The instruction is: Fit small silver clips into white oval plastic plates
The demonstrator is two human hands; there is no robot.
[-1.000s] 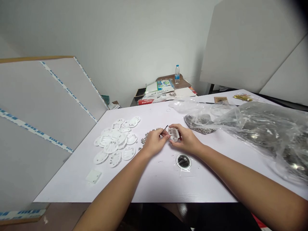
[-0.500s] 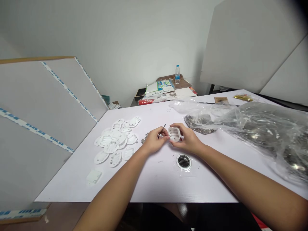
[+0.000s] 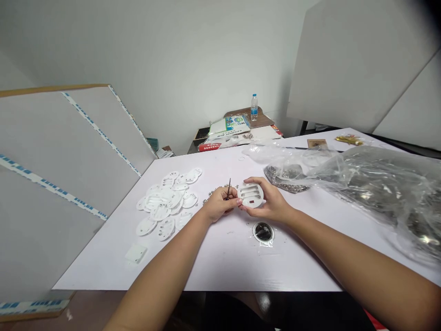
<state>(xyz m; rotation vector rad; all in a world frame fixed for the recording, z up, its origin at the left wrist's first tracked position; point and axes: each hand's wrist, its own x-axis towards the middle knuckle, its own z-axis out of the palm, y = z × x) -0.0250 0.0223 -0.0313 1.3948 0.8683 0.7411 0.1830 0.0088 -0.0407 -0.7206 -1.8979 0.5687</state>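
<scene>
My right hand (image 3: 270, 202) grips a round white plastic battery housing (image 3: 255, 200) by its edge, thumb and fingers on opposite sides. Its slotted compartments face me. My left hand (image 3: 222, 202) is closed around a thin dark stick-like tool (image 3: 229, 187) that points upward; its exact kind is too small to tell. The left thumb touches the housing's left edge. Small metal pieces (image 3: 208, 196) lie behind my left hand, partly hidden by it. Left of it is a loose pile of similar white round housings (image 3: 161, 202).
A black disc with a white rim (image 3: 263, 232) lies on clear film before my hands. A white square piece (image 3: 136, 253) sits front left. Clear plastic bags (image 3: 375, 184) of metal parts spread over the right side. A bottle (image 3: 254, 108) stands behind; a white panel (image 3: 69, 184) borders the left.
The housing has turned so its compartment face shows more fully toward me. The dark tool now stands more upright in my left hand. Both hands stay in nearly the same place.
</scene>
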